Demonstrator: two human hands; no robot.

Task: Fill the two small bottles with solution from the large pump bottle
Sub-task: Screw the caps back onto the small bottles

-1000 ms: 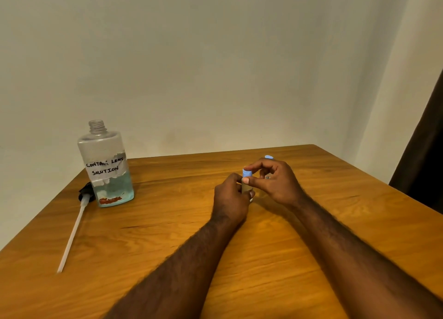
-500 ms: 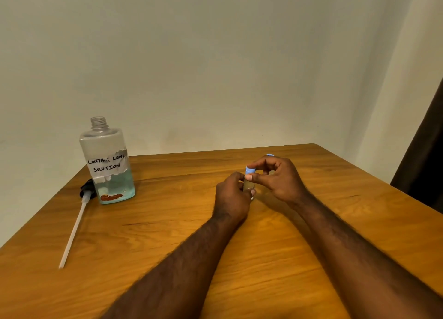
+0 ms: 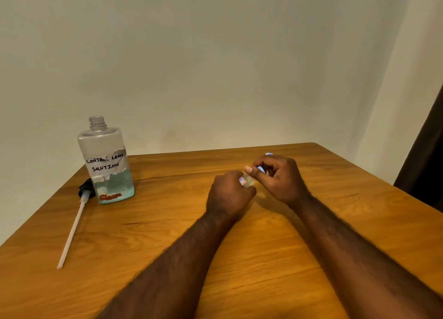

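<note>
Left hand [image 3: 230, 194] grips a small clear bottle [image 3: 247, 181]; right hand [image 3: 278, 177] pinches its blue cap [image 3: 260, 168]; tall clear bottle [image 3: 105, 160] at ten o'clock.

A wooden table [image 3: 263, 270] with a warm orange grain carries everything. Well to the left of the left hand [image 3: 229, 195], near the far left corner, a large clear bottle [image 3: 106, 165] stands upright with its neck uncapped, blue liquid in its lower part and a handwritten label. Touching or just beside its left side lies the black pump head [image 3: 84, 190], its long white tube [image 3: 72, 232] stretched flat along the wood toward the near edge.
</note>
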